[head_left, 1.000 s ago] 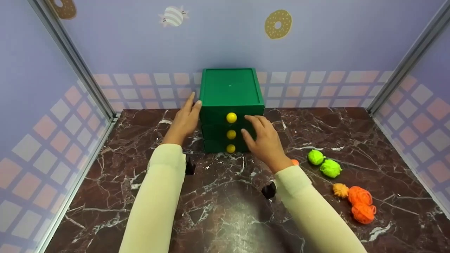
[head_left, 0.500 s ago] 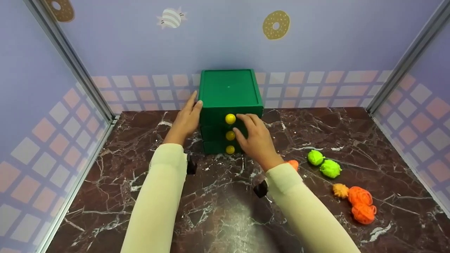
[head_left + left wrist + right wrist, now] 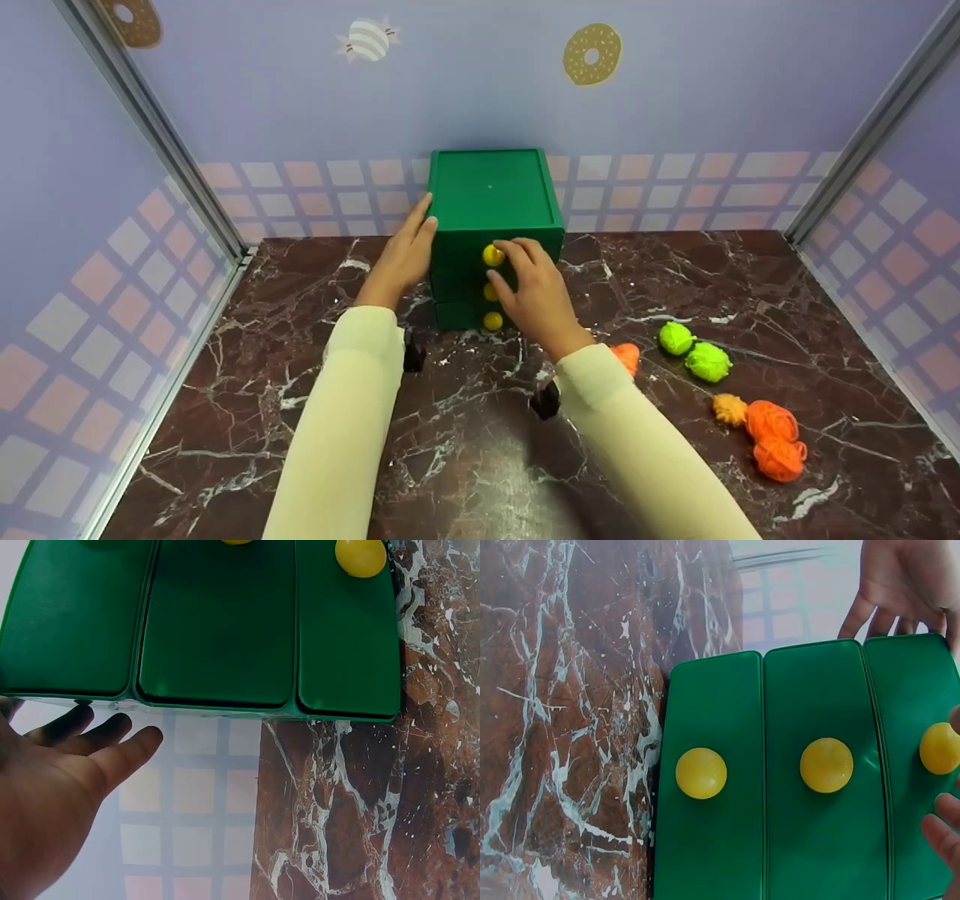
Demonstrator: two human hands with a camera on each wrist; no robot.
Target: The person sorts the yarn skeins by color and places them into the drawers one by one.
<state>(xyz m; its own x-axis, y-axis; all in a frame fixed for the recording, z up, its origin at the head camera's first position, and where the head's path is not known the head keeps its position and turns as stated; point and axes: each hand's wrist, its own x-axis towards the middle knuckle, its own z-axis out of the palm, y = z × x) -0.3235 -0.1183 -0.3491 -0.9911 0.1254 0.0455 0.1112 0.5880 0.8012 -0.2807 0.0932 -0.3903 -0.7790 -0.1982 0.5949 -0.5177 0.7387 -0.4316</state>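
Observation:
A green three-drawer box [image 3: 491,191] stands against the back wall, its drawers pushed in. Each drawer front carries one round yellow knob. My left hand [image 3: 403,259] rests along the box's left side, fingers extended. At the top drawer's front, my right hand [image 3: 536,296] has a fingertip over the top knob [image 3: 492,255]; its thumb sits lower, with a gap to that knob. Partly covered by the thumb is the middle knob [image 3: 826,765]. The bottom knob [image 3: 701,773] shows fully in the right wrist view.
On the marbled tabletop [image 3: 465,465], to the right, lie two lime-green yarn balls [image 3: 707,361], a small yellow-orange ball [image 3: 730,409] and two orange yarn balls [image 3: 778,457]. Another orange piece [image 3: 627,358] is partly behind the right sleeve. Patterned panels [image 3: 480,90] enclose the table.
My right hand has moved left across the drawer front until its fingertip reached the top knob. The left hand has stayed at the box's side, and the drawers have not moved.

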